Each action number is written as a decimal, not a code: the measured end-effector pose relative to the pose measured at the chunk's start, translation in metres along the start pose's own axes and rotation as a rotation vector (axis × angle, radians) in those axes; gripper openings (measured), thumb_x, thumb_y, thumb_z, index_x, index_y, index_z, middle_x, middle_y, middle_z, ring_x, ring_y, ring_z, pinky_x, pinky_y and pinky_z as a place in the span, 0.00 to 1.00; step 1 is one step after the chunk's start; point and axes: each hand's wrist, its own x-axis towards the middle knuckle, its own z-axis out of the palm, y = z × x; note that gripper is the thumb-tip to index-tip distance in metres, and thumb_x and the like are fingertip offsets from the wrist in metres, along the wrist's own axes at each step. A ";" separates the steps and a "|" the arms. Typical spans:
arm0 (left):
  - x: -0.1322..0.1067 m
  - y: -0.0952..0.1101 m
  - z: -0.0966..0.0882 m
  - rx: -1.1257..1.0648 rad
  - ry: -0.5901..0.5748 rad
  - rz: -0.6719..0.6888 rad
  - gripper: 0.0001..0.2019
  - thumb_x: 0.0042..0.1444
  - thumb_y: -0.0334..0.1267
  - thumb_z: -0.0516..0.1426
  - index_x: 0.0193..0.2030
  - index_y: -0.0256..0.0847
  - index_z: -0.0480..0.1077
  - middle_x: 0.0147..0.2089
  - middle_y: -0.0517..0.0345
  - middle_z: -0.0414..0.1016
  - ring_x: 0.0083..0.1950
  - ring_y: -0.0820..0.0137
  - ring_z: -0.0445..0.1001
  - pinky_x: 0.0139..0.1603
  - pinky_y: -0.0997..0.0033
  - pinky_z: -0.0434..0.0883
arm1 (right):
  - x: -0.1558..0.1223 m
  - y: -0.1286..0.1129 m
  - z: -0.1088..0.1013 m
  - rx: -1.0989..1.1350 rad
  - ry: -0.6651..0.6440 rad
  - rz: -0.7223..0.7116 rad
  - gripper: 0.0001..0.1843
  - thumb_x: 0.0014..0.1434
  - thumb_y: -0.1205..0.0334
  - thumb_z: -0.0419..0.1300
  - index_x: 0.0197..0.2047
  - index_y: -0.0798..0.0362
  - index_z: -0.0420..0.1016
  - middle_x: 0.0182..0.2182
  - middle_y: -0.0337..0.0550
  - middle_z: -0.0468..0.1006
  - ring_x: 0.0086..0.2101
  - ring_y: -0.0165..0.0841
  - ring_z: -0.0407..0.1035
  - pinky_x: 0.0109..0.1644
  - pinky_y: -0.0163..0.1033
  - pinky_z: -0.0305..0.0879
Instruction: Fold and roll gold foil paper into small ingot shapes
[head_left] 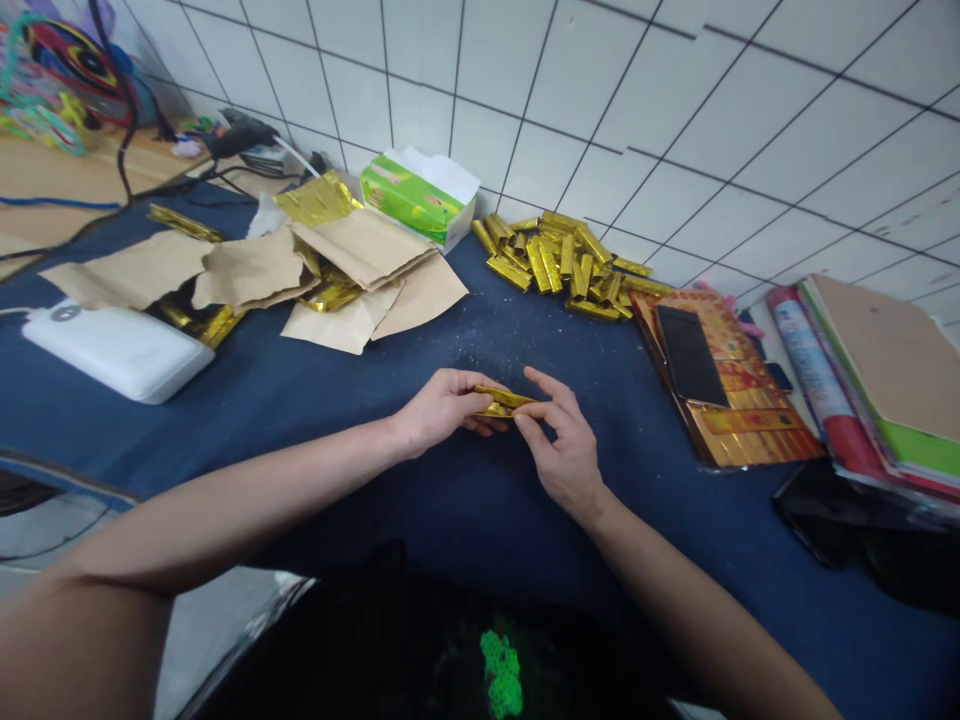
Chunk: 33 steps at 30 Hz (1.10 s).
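Observation:
Between my two hands is a small folded piece of gold foil paper (496, 402), held above the blue tabletop. My left hand (446, 408) grips its left end, thumb on top and fingers underneath. The thumb and a finger of my right hand (561, 440) pinch its right end, while the index finger is raised off it. Part of the foil piece is hidden by the fingers. A pile of similar folded gold foil pieces (559, 255) lies beyond my hands, close to the tiled wall.
Brown paper sheets (247, 268) with gold foil among them lie at the left, beside a white power bank (116, 345). A green tissue pack (420, 195) stands by the wall. To the right are a black phone (691, 355) on orange-gold packets and a stack of books (885, 370).

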 end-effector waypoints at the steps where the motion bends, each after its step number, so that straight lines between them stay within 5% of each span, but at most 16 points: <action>1: 0.000 0.000 0.000 0.007 -0.007 0.007 0.09 0.51 0.26 0.53 0.37 0.33 0.72 0.32 0.52 0.77 0.31 0.71 0.76 0.34 0.72 0.71 | 0.000 0.000 0.000 0.005 0.001 0.017 0.04 0.56 0.66 0.55 0.31 0.51 0.71 0.51 0.48 0.69 0.52 0.39 0.63 0.55 0.53 0.59; 11: -0.002 -0.002 0.002 0.179 -0.047 0.081 0.11 0.51 0.29 0.56 0.42 0.32 0.71 0.34 0.53 0.77 0.35 0.71 0.76 0.38 0.71 0.72 | 0.000 -0.005 0.002 0.089 0.021 0.114 0.05 0.56 0.66 0.55 0.29 0.50 0.69 0.35 0.42 0.71 0.38 0.33 0.68 0.45 0.44 0.66; 22: -0.001 -0.002 0.006 0.122 0.019 0.055 0.05 0.54 0.26 0.53 0.36 0.32 0.70 0.27 0.56 0.76 0.29 0.72 0.77 0.29 0.76 0.72 | -0.001 -0.005 0.006 0.148 0.071 0.175 0.03 0.54 0.65 0.57 0.29 0.50 0.68 0.32 0.40 0.70 0.34 0.31 0.66 0.38 0.40 0.66; 28: -0.003 0.002 0.007 0.142 0.045 0.081 0.06 0.56 0.26 0.51 0.36 0.31 0.69 0.26 0.56 0.76 0.28 0.73 0.77 0.29 0.76 0.72 | 0.000 -0.001 0.009 0.417 0.038 0.449 0.13 0.52 0.60 0.60 0.41 0.51 0.65 0.27 0.35 0.70 0.21 0.25 0.65 0.24 0.33 0.64; 33: -0.002 -0.001 0.003 0.175 -0.015 0.116 0.05 0.56 0.29 0.53 0.37 0.31 0.69 0.29 0.54 0.76 0.31 0.72 0.77 0.32 0.75 0.73 | 0.004 0.001 0.007 0.561 -0.050 0.565 0.08 0.53 0.57 0.59 0.30 0.54 0.68 0.18 0.32 0.69 0.14 0.23 0.62 0.16 0.30 0.57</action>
